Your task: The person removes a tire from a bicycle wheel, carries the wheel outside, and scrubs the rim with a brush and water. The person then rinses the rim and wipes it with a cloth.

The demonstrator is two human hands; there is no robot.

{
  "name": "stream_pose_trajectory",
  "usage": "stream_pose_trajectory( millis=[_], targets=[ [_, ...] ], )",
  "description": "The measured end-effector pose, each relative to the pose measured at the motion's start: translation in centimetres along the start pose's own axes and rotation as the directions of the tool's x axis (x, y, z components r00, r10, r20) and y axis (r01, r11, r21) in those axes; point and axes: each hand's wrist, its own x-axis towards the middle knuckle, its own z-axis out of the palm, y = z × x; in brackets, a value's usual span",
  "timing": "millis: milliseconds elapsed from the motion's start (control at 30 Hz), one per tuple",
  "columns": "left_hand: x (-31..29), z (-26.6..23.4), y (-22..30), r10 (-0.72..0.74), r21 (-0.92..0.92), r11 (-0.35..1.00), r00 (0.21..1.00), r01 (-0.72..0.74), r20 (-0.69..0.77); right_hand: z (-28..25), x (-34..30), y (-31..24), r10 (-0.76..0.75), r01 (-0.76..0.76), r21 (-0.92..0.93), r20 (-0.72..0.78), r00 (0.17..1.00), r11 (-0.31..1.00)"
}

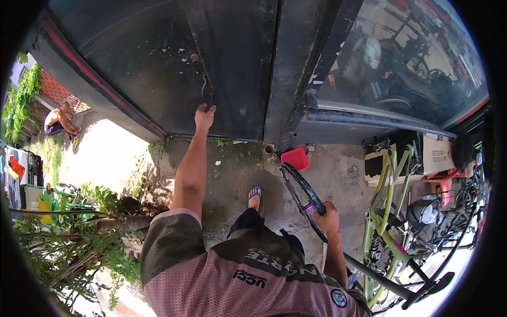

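My left hand [204, 117] reaches out at arm's length and presses against a tall black metal door [232, 63], just below a small metal latch [205, 84]; its fingers are apart and hold nothing. My right hand [329, 215] grips the rim of a black bicycle wheel [299, 186], which stands upright beside my right leg. A black bar [391, 285] runs from under that hand toward the lower right. My foot in a blue sandal [254, 194] stands on the concrete below the door.
A red plastic tub [294, 158] lies at the door's foot. A lime-green bicycle frame [385, 222] and cardboard boxes [435, 153] crowd the right. A shop window [412, 58] shows bicycles. Plants [79, 238] fill the lower left; a person [60, 122] crouches far left.
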Motion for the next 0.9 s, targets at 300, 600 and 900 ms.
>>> stream_pose_trajectory(
  millis=[300,600,900],
  targets=[
    [11.9,3.3,4.6,-0.089,0.002,0.996,0.979,0.09,0.184,-2.4,5.6,-1.5,0.166,-0.156,-0.082,0.12,0.979,0.984],
    [15.3,4.4,-3.1,0.1,0.522,0.832,0.977,-0.186,0.188,-3.1,8.7,0.5,0.15,-0.142,-0.067,0.14,0.979,0.988],
    [6.3,0.4,-1.3,-0.093,0.449,0.893,0.968,-0.021,0.231,-3.6,11.4,4.2,0.021,-0.015,-0.038,0.165,0.986,0.999]
  ],
)
